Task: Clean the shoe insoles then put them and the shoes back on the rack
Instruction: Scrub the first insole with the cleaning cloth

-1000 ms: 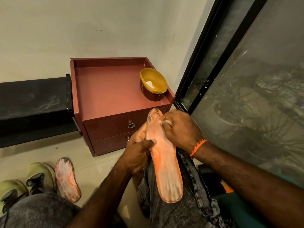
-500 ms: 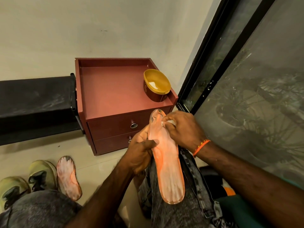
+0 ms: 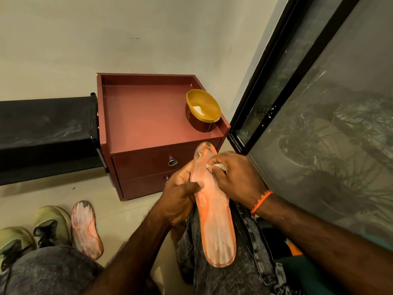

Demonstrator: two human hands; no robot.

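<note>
Now left hand [image 3: 178, 201] grips insole [image 3: 214, 220], right hand [image 3: 236, 177] rubbing its toe.

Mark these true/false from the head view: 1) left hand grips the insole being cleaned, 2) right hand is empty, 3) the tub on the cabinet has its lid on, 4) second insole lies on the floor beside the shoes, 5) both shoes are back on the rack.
1. True. The left hand grips the orange insole at its edge, over the lap.
2. False. The right hand pinches a white cloth against the insole near its toe end.
3. False. The yellow tub on the red cabinet is open.
4. True. The second insole lies on the floor right of the green shoes.
5. False. Both shoes are on the floor.
</note>
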